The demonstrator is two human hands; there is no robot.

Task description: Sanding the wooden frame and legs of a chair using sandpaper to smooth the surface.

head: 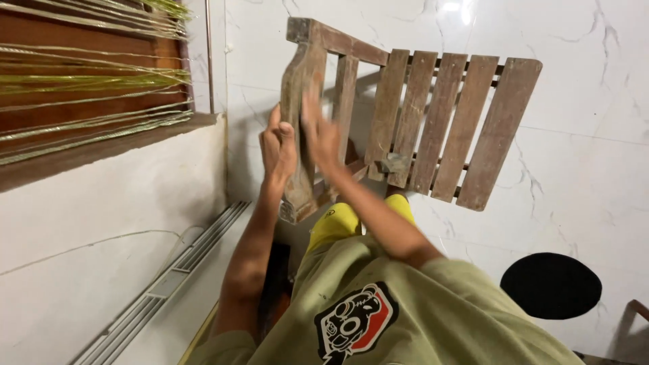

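White marble flooring (574,176) is filling the background. Over it a slatted wooden chair (433,122) is tilting, its leg between both hands. The left hand (278,145) is curling shut around that leg; the right hand (321,132) is pressing flat, fingers spread. Nearby, a black round mat (551,285) is lying beside the olive shirt's red-and-black badge (355,323).

No packages, labels, signs (or screens)

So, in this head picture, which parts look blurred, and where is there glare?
Head view: the right hand is smeared by motion blur against the wooden slatted chair; the left hand is sharper; glare shines on the white marble floor at the top edge.
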